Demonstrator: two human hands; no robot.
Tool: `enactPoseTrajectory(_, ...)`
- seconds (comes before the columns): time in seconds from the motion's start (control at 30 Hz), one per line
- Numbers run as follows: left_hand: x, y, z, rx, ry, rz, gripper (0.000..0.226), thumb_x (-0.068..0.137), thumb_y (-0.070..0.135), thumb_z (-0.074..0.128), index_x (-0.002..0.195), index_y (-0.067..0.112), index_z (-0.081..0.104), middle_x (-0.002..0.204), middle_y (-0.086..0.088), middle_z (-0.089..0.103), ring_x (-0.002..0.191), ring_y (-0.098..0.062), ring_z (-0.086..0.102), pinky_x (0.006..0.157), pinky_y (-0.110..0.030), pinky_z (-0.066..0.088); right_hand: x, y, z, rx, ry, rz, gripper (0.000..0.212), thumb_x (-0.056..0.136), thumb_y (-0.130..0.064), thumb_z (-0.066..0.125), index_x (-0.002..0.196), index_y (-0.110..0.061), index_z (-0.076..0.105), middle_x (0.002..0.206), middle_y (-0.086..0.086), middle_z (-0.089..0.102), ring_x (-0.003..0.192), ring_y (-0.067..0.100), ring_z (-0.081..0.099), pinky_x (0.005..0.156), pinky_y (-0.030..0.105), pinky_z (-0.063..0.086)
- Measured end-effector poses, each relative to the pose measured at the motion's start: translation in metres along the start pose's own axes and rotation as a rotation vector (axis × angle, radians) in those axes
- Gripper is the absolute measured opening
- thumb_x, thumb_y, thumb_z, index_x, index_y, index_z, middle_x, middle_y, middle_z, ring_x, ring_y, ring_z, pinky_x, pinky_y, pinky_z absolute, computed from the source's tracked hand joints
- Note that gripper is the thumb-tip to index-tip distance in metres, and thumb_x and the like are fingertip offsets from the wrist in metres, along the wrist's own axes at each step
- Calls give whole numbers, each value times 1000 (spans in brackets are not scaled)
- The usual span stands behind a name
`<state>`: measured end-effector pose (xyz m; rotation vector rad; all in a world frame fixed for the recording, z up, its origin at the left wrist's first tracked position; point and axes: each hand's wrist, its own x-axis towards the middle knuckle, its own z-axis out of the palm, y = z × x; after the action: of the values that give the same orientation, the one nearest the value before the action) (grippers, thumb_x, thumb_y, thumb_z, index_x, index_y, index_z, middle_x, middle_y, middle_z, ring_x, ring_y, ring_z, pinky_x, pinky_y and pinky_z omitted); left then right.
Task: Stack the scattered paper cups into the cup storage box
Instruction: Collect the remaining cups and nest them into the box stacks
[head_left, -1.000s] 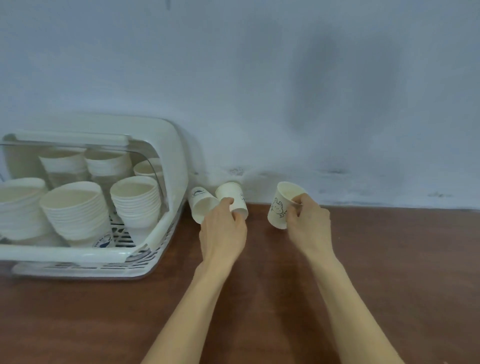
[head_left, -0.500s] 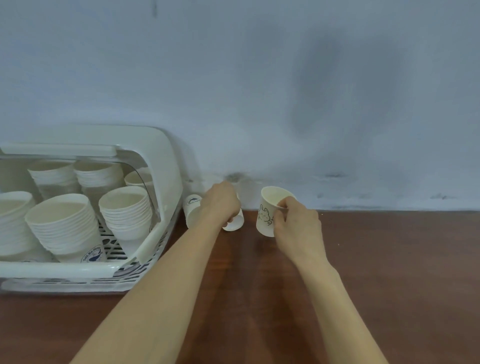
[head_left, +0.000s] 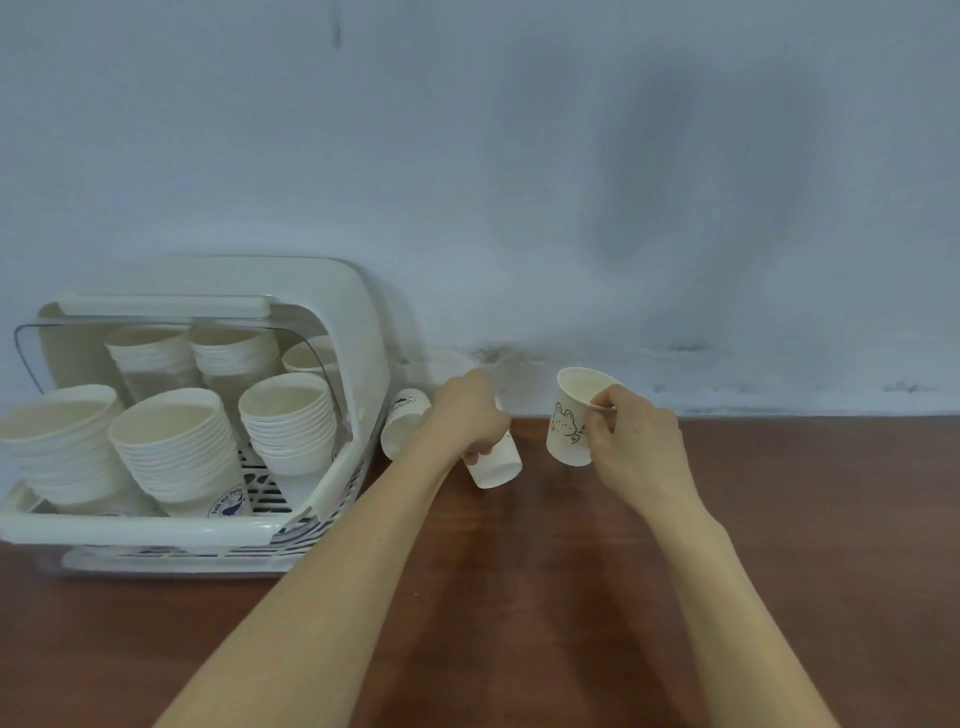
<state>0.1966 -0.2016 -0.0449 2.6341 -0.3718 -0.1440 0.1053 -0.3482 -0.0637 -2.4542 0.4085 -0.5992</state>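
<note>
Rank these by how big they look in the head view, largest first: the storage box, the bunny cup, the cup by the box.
1. Storage box, by far the largest.
2. Bunny cup, pinched at its rim by the right hand.
3. Cup by the box; it looks smaller, but the left hand hides part of it, so this is unsure.

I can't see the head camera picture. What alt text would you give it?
A person's two hands each hold a paper cup over a brown table: the left hand grips a plain cup, the right hand pinches the rim of a bunny cup. A third cup lies beside a white storage box full of stacked cups, against a grey wall.
</note>
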Motion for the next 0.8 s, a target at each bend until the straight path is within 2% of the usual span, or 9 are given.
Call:
enactPoseTrajectory(0.07,-15,-1,-3,-28,39,18,12,79,-1,48,70,6,43,64,-10,56,48,-26,62,36,-22,33,0,-2,-3,-6,1,-7,16,93,-22,45,102,-19,58,105,11,67,97,37,57,77,38,48)
enactPoseTrajectory(0.13,-34,-5,-6,5,50,41,9,86,5,49,78,6,46,83,-13,60,73,-30,64,46,-27,38,-1,-7,-6,-10,-12,-14,16,93,-21,45,102,-19,58,106,10,67,97,35,57,76,37,48)
enactPoseTrajectory(0.23,-60,-16,-3,149,80,116,13,96,17,45,90,8,52,100,-15,62,81,-25,56,62,-33,41,-5,-17,-8,-16,-38,-35,16,92,-22,45,101,-20,58,106,9,67,96,33,56,73,37,48)
enactPoseTrajectory(0.3,-74,-27,0,161,142,141,18,99,23,43,95,10,55,98,-12,60,83,-25,56,68,-36,45,-9,-26,-9,-26,-60,-59,15,92,-22,45,98,-19,58,104,8,68,92,32,57,73,39,50)
enactPoseTrajectory(0.5,-117,-41,-18,-41,344,166,22,95,31,41,74,25,41,87,-4,59,75,-26,54,64,-38,41,-26,-51,-23,-53,-129,-115,14,90,-20,46,93,-18,59,93,7,68,82,29,57,71,41,51)
enactPoseTrajectory(0.6,-144,-45,-36,-135,431,210,19,95,31,44,80,24,51,70,1,61,69,-24,56,64,-42,46,-36,-67,-39,-20,-153,-178,13,91,-18,49,93,-19,62,89,3,69,74,21,53,65,31,44)
enactPoseTrajectory(0.67,-159,-47,-49,-176,470,237,19,95,32,45,80,25,53,63,4,56,65,-21,53,61,-40,42,-43,-79,-49,8,-163,-225,12,91,-19,51,90,-22,62,83,-2,69,67,14,50,60,27,39)
enactPoseTrajectory(0.73,-170,-50,-64,-185,494,243,19,94,33,45,78,25,51,59,6,51,62,-19,49,59,-37,38,-50,-91,-58,22,-158,-263,12,91,-21,53,86,-27,62,74,-6,67,58,7,49,53,20,37)
enactPoseTrajectory(0.8,-177,-56,-81,-180,513,220,18,93,33,46,80,24,54,58,5,52,63,-19,52,60,-38,42,-57,-104,-64,30,-147,-300,12,91,-21,54,85,-28,62,67,-9,63,57,4,49,53,16,38)
